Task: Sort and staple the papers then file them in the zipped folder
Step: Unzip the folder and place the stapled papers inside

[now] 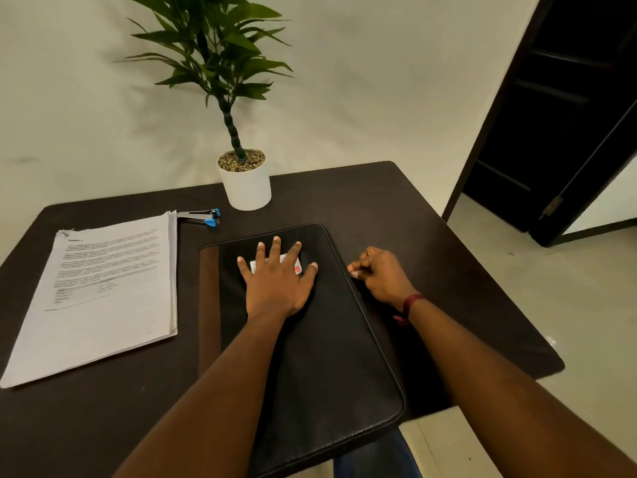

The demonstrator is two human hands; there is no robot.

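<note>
A black zipped folder (310, 357) with a brown spine strip lies closed on the dark table in front of me. My left hand (277, 279) presses flat on its upper cover, fingers spread, partly covering a small white label with a red mark (295, 267). My right hand (379, 272) has its fingers curled at the folder's right edge, pinching something small there, most likely the zip pull, which is hidden by the fingers. A stack of printed papers (103, 294) lies to the left. A silver stapler with blue ends (200, 217) sits just behind the stack's far right corner.
A white pot with a green plant (245, 182) stands at the table's (431, 236) back edge behind the folder. The table's right edge runs close to my right arm; beyond it is pale floor and a dark open door (568, 132).
</note>
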